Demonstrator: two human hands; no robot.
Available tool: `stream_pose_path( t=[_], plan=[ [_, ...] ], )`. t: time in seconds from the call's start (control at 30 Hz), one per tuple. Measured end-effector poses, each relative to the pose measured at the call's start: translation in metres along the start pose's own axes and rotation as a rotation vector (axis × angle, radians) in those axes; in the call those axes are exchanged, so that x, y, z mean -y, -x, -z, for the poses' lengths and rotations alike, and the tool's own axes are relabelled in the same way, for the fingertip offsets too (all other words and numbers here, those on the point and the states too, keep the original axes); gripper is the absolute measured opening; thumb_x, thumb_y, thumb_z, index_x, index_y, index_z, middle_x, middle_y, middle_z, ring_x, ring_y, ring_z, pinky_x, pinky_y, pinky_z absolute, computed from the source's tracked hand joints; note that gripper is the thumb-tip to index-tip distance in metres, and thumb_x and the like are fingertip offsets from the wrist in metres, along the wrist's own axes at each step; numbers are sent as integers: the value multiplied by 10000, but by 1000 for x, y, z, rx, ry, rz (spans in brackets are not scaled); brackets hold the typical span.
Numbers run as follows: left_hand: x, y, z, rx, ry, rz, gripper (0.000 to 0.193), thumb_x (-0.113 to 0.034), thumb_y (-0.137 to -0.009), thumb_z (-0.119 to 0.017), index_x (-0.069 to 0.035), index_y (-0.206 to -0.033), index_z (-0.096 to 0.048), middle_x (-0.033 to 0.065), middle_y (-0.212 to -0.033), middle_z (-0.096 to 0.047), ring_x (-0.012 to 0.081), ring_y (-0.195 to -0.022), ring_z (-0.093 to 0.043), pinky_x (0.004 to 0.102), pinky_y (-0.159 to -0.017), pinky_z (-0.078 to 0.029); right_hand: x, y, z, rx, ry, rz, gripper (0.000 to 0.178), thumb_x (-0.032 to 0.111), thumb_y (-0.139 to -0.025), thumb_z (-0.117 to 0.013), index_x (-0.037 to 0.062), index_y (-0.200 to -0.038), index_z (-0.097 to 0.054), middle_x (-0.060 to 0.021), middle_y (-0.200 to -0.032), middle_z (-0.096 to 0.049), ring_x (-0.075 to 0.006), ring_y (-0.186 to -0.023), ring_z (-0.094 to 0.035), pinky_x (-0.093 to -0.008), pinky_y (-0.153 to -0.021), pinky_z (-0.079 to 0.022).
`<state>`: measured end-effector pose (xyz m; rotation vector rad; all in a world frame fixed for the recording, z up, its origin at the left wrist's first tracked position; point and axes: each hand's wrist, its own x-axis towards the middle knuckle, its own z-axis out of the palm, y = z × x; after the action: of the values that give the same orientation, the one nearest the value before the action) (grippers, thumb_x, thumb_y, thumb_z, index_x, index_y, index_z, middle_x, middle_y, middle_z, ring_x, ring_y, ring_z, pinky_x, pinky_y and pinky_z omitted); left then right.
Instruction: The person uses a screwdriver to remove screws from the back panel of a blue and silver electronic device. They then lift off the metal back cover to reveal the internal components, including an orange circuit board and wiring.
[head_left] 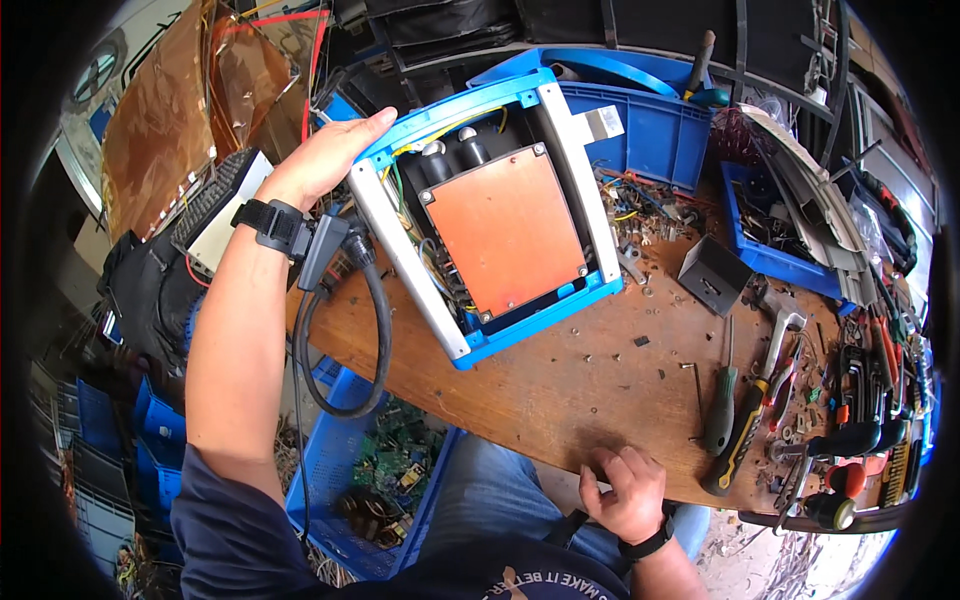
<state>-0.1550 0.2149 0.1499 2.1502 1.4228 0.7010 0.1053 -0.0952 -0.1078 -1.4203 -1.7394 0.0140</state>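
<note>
My left hand (325, 155) grips the upper left corner of an open equipment housing (405, 270), its thumb lying along the blue end frame. The housing has blue ends and silver side rails, and stands tilted over the table. Inside it, a copper-coloured plate (508, 232) is fixed by screws at its corners, with dark cylindrical parts and yellow and green wires beside it. A thick black cable (380, 350) with a plug hangs by my left wrist. Over the table's front edge, my right hand (628, 492) rests with loosely bent fingers, thumb apart, holding nothing.
On the wooden table (520, 400) lie a green-handled screwdriver (720, 425), a hammer (750, 420), a black bracket (712, 277) and scattered screws. Blue bins (640, 130) stand behind. A blue crate (330, 480) of circuit boards sits below, left of my legs.
</note>
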Motion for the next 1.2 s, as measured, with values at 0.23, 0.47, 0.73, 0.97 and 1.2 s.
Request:
stream_pose_path(
  t=[0.23,0.47,0.73,0.97,1.2],
  plan=[
    [2,-3,0,13,16,-9,651,-581,-936,-509,-4,-1200,-652,106,-1132,-671,155,-1067,-577,294,-996,-390,0,-1,0,-6,5,0,175,147,-712,-723,51,-831,-638,-89,-701,-564,-287,-594,-565,-378,-533,-474],
    [0,-2,-3,-10,8,-11,657,-583,-939,-501,-4,-1210,-646,118,-1144,-669,167,-1075,-577,301,-1007,-382,-2,0,0,2,2,-2,178,142,-707,-726,51,-831,-636,-90,-710,-569,-290,-600,-568,-377,-537,-478],
    [4,-3,-1,-9,30,-1,675,-586,-938,-498,7,-1235,-626,124,-1193,-646,173,-1095,-566,305,-1014,-376,-2,0,-1,-5,-29,-9,180,100,-683,-729,57,-830,-635,-94,-701,-565,-294,-597,-562,-381,-528,-459],
    [-1,2,-5,-23,3,-40,683,-582,-946,-487,23,-1235,-618,132,-1183,-647,176,-1081,-571,303,-1006,-383,-4,1,2,44,-44,-71,167,138,-717,-723,49,-828,-638,-101,-701,-563,-308,-623,-585,-387,-570,-495],
    [-2,4,-6,-48,-36,-54,687,-580,-962,-453,27,-1243,-608,127,-1200,-640,178,-1109,-565,290,-1007,-379,68,-107,26,207,-431,-152,177,120,-830,-631,-3,-956,-648,-173,-739,-637,-336,-627,-623,-397,-582,-507]
  ],
)
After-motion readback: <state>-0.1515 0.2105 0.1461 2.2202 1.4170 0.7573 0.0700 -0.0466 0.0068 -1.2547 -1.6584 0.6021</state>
